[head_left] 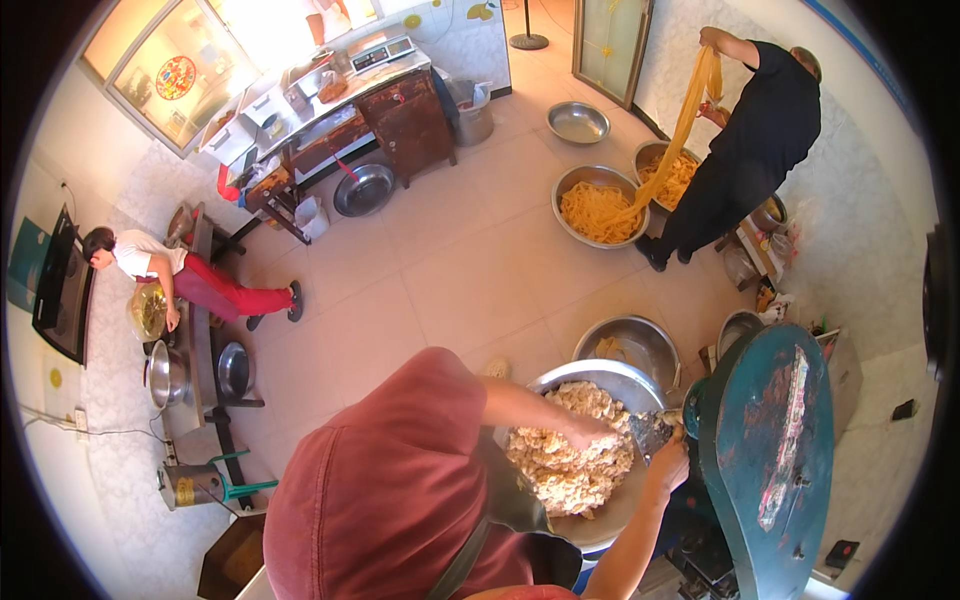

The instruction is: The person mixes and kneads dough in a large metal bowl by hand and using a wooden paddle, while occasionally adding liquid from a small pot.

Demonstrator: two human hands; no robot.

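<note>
A wide metal basin (610, 365) in front of me holds a heap of pale, crumbly dough-like mix (570, 470). My left hand (588, 432) reaches over the heap from the left, its blurred fingertips partly in the mix. On the basin's right side, my right hand (670, 462) is closed at the edge of a dark grey, speckled flat piece (650, 434). Whether that piece is a loose tool or part of the machine, I cannot tell. Just right of this hand stands a large green machine (770, 450) with a worn, oval cover.
Behind my basin is another metal basin (640, 345). Farther off, a person in black (765, 120) lifts long yellow noodle-like strips (695, 100) above basins of them (600, 208). At left, a person in red trousers (225, 285) leans over a bench (200, 350). Scales (385, 52) stand on the far counter.
</note>
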